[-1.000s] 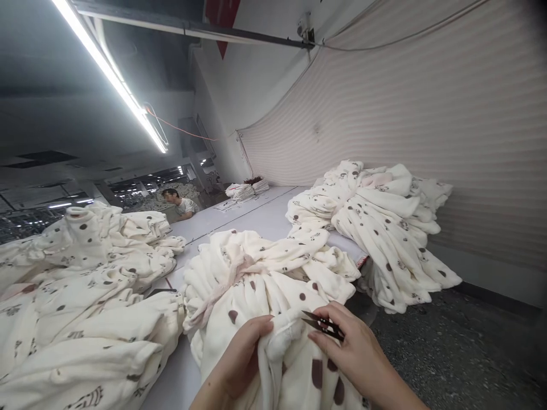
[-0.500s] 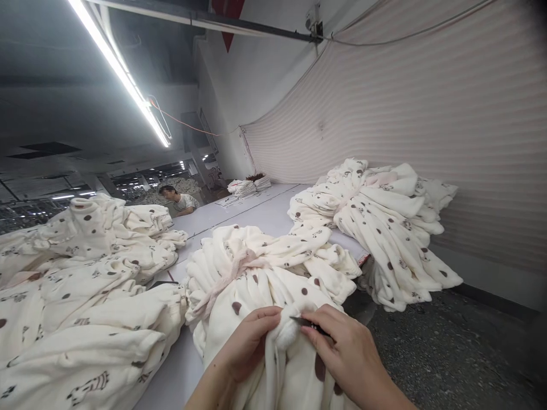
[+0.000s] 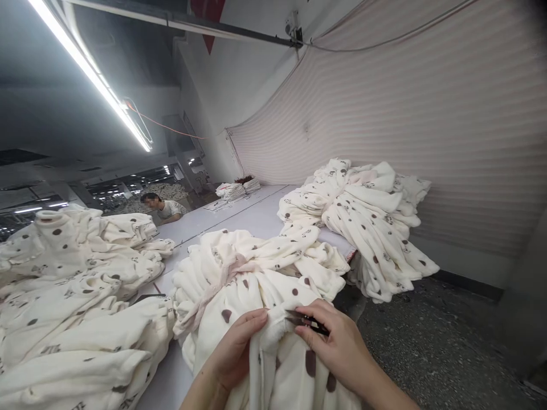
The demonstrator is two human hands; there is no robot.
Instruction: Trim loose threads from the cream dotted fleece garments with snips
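Note:
My left hand [image 3: 239, 344] pinches a folded edge of a cream fleece garment [image 3: 273, 336] with dark brown spots, thumb on top. In my right hand [image 3: 335, 341] is a small pair of dark thread snips [image 3: 310, 323], its pointed blades slightly apart and touching or close beside the pinched fabric. Whether a thread lies between the blades is too small to tell. The garment belongs to a bundle [image 3: 252, 273] gathered by a pale pink fabric tie [image 3: 220, 282], lying in front of me at the table's edge.
Loose spotted garments [image 3: 77, 296] are heaped at the left. A second tied bundle [image 3: 359, 216] hangs over the table's [image 3: 256, 212] right edge, above the speckled floor [image 3: 410, 341]. Stacked cloth pieces [image 3: 233, 191] lie at the far end, near a person [image 3: 168, 209]. Striped cloth [image 3: 384, 108] covers the right wall.
My view has turned a little to the right. The snips' blades have spread apart beside the fabric edge, and my left hand keeps its pinch.

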